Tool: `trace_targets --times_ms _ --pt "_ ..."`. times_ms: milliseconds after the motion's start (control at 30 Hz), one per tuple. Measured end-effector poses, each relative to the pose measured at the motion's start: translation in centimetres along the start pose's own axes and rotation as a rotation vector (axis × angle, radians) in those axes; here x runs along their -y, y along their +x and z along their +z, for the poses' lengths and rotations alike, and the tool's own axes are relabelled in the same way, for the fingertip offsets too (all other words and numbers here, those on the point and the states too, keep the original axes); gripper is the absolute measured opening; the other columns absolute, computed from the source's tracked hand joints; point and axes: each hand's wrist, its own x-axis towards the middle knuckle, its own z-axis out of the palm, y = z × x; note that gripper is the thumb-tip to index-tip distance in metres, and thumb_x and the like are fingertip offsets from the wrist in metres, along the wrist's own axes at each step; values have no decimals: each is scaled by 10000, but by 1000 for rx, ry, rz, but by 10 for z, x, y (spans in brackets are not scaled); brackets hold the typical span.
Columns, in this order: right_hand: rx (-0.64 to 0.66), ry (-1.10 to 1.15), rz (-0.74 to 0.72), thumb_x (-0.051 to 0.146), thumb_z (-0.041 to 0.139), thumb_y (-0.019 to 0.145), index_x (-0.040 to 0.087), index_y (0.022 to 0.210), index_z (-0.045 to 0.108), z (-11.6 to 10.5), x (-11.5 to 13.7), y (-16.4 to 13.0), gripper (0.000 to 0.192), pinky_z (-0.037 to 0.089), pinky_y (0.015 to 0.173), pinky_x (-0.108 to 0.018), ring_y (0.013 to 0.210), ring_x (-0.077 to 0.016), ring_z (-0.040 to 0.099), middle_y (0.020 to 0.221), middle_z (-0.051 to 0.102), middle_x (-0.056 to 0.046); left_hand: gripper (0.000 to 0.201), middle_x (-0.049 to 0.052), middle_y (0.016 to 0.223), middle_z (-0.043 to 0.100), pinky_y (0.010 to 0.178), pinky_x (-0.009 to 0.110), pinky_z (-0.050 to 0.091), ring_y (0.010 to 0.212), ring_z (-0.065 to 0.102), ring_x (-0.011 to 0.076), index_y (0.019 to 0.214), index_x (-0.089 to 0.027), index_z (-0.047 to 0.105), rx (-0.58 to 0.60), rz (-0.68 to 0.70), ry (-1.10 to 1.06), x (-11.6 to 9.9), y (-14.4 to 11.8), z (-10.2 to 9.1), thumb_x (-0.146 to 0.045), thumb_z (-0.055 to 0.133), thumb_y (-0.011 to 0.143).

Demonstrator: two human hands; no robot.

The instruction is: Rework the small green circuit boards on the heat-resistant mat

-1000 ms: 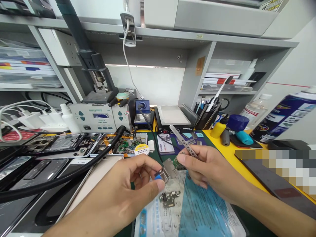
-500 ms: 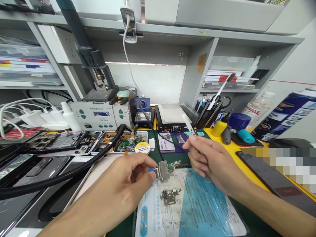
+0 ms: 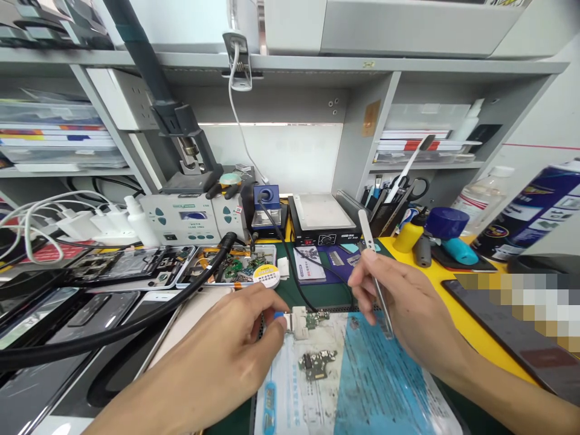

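Observation:
My left hand [image 3: 254, 338] is closed, thumb and fingers pinching a small metal clip [image 3: 299, 322] with a blue part at the fingers. A small green circuit board [image 3: 317, 318] sticks out of the clip's right side, low over the back edge of the blue-and-white mat [image 3: 380, 386]. A second small circuit board [image 3: 318, 365] lies flat on the mat just in front. My right hand [image 3: 399, 290] is closed around slim metal tweezers [image 3: 368, 231]; their white end points up and the metal end down, apart from both boards.
A thick black hose [image 3: 181, 290] crosses the left side over several phones. Behind stand a grey hot-air station [image 3: 190, 219], a soldering iron stand [image 3: 267, 211] and a heating plate [image 3: 324, 214]. At right are a pen holder [image 3: 387, 208], bottles and a dark phone [image 3: 493, 338].
My left hand has lowered the clip and its board toward the mat. My right hand has shifted slightly right with the tweezers, now more upright. The view has tilted slightly.

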Motion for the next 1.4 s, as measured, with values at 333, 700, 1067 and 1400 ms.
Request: trace_targets --times_ms 333,700,1067,1400 --pt "20 0 38 608 577 943 204 716 634 1 -5 1 467 358 459 -256 514 -138 425 584 435 30 213 14 971 594 721 305 405 861 564 200 1022 -267 636 16 138 32 4 0 -2 -395 470 983" --pt "27 31 57 628 592 920 195 686 634 3 -3 -1 494 347 469 -263 487 -132 418 559 435 32 171 12 979 585 733 291 405 841 552 184 1078 -268 637 -27 278 98 13 4 3 -274 515 959" --pt "33 13 39 658 569 924 196 692 633 4 -2 0 522 351 451 -255 481 -132 403 527 409 40 212 43 1011 596 745 307 425 877 572 205 1121 -240 638 11 267 115 2 3 -4 -265 509 955" --pt "45 31 52 640 582 926 199 693 633 4 -2 -1 501 359 456 -254 497 -135 405 545 412 37 231 31 1027 604 744 300 420 903 581 203 1135 -253 647 24 258 104 -2 2 -3 -240 495 962"
